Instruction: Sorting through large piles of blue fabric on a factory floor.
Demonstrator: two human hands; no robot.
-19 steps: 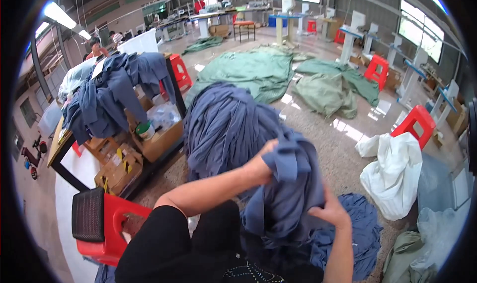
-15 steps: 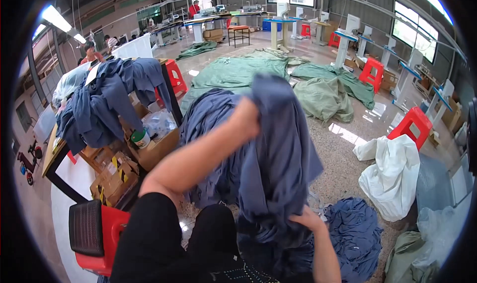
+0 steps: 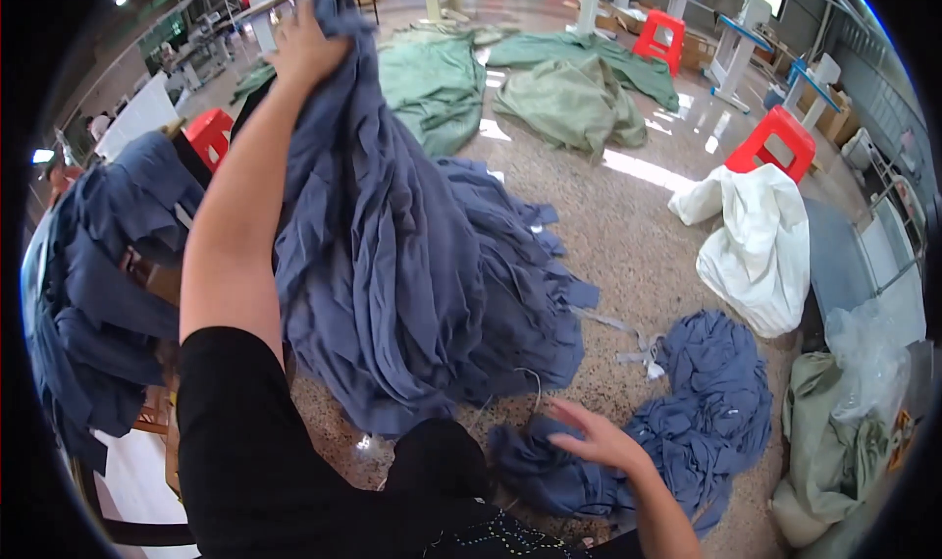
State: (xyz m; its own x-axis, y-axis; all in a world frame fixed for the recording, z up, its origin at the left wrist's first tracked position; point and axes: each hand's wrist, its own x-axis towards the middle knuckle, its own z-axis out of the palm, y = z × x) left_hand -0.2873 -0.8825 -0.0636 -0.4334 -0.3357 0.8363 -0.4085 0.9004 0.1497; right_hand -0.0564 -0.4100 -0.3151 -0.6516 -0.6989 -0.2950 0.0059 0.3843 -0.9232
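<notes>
My left hand reaches far forward and up, fingers spread, against the upper end of a long slate-blue cloth piece. That cloth runs down from the hand over a tall heap of slate-blue fabric in front of me. The thumb side is partly hidden, and the cloth's top edge is smeared by motion. Low at the right, my right hand is open with nothing in it. Just under it lies the near end of a crumpled slate-blue bundle on the floor.
More blue garments hang over a table at the left. Green cloths spread across the floor ahead. A white sack slumps against a red stool at the right, with an olive sack nearer me. Workstations line the far right.
My left hand has swung forward and to the left, carrying the blue cloth from in front of me onto the heap. My right hand has come off the cloth. The view has tilted down and turned right.
</notes>
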